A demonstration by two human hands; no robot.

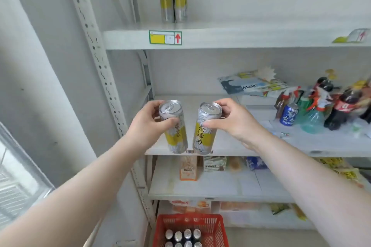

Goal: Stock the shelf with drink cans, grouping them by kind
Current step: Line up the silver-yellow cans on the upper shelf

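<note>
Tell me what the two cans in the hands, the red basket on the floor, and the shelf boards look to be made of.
Can in the left hand and can in the right hand: likely aluminium, going by the shiny silver tops with pull tabs and the printed silver-yellow walls. Red basket: looks like moulded plastic, a uniform glossy lattice. Shelf board: probably painted metal, thin, pale and matte; uncertain.

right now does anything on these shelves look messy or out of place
Yes. On the middle shelf's right side, a blue Pepsi can, dark cola bottles and a green plastic bottle sit in a tilted jumble. The two silver-and-yellow cans on the top shelf stand upright, side by side.
</note>
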